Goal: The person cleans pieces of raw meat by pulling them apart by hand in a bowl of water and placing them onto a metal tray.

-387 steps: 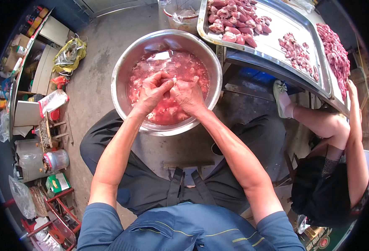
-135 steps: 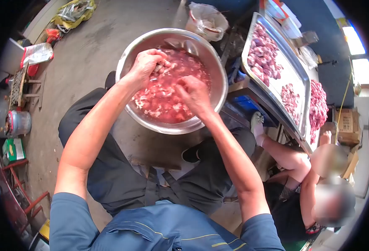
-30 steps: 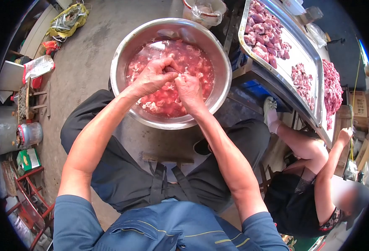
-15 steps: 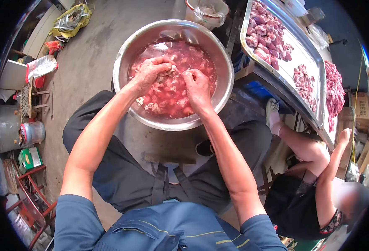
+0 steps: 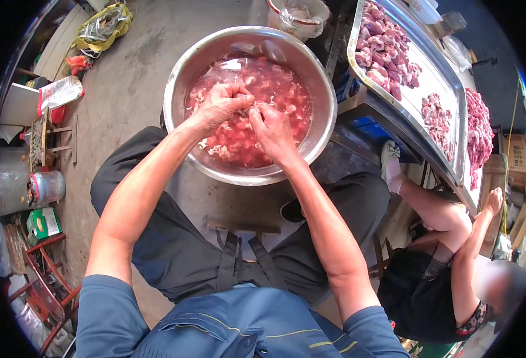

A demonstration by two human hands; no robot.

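Note:
A large steel basin (image 5: 175, 77) holds reddish water with many pale and pink pieces of meat (image 5: 221, 149) in it. Over its middle, my left hand (image 5: 224, 104) is closed, thumb and fingers pinching a small piece of meat that mostly hides behind the fingers. Close against it, my right hand (image 5: 273, 132) is closed too, its thumb and forefinger pinched at the same small piece. The fingertips of both hands nearly touch just above the water.
To the right, a metal tray (image 5: 459, 119) on a stand carries dark red meat pieces (image 5: 382, 45) and a smaller pile. Beyond it lies more meat (image 5: 478, 128). A bucket (image 5: 299, 18) stands behind the basin. Another person (image 5: 430, 280) sits at the lower right.
My right hand has moved left, and its fingertips now meet those of my left hand. My left hand has turned its fingers inward into a tighter pinch.

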